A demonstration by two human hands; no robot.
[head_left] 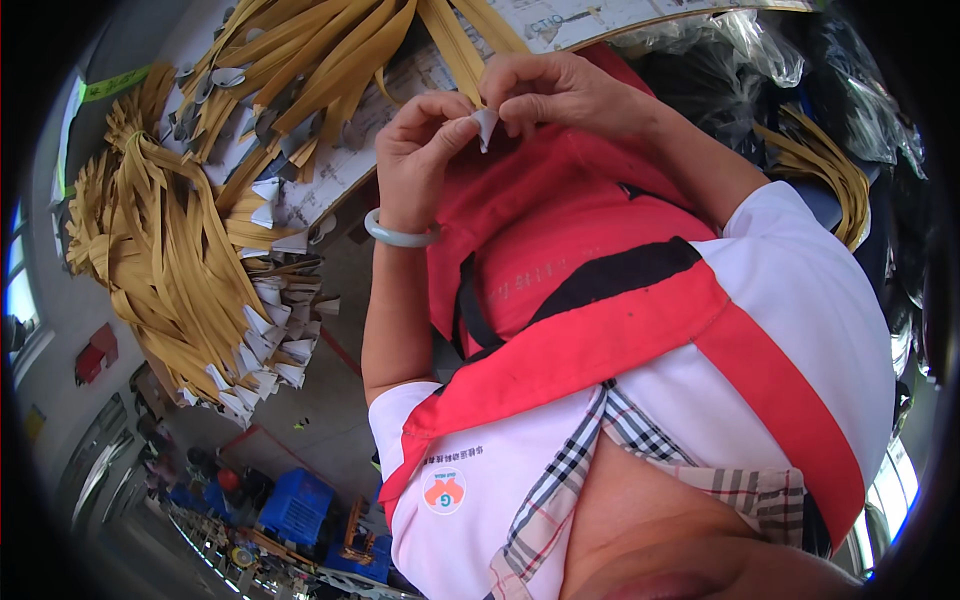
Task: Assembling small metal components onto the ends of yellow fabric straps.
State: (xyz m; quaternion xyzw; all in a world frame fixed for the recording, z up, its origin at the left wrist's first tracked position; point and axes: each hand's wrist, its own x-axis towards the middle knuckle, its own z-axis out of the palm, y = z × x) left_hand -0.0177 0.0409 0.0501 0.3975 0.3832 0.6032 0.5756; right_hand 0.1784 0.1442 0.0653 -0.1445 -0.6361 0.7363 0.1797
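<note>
My left hand [422, 150], with a pale green bangle [398, 235] on its wrist, and my right hand [558, 92] meet at the top middle of the view. Between their fingertips they pinch a small white tab [485, 126] at the end of a tan zipper strip [452, 40]. The strip runs up and away from the hands onto the worktable. Both hands are held above my red apron [560, 230].
Heaps of tan zipper strips with white ends [190, 270] hang over the table edge [330, 195] at the left. More strips [300, 50] lie fanned at the top. Clear plastic bags [760, 50] are piled at the upper right, and blue crates [295, 505] stand at the lower left.
</note>
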